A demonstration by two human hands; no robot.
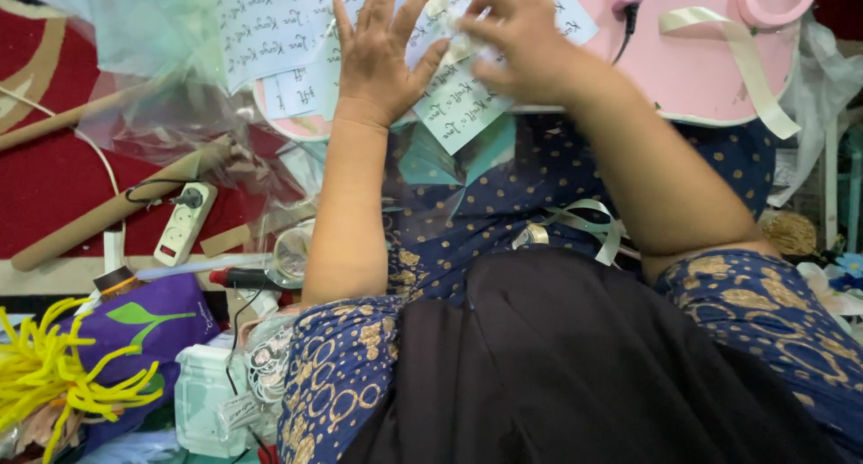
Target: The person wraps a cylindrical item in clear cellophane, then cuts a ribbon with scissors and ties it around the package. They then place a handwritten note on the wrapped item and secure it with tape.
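Two bare hands work on the thin white handwritten paper sheets (270, 23) lying across the round pink board (692, 68). Left hand (378, 55) presses flat, fingers spread apart; right hand (517, 41) pinches a crumpled pale scrap (454, 23). Light and limp, the paper probably tears easily, so edges look safest.

Red carpet (54, 172) with cream pattern across upper left of frame. Pink counter (692, 68) with white edge at upper right. White power strip (182, 221) and cardboard tubes (108, 214) lying on carpet at left. Purple bag (148, 325) and yellow strands (49, 379) at lower left. Clear plastic box (202, 397) at bottom left. Lighting even, diffuse.
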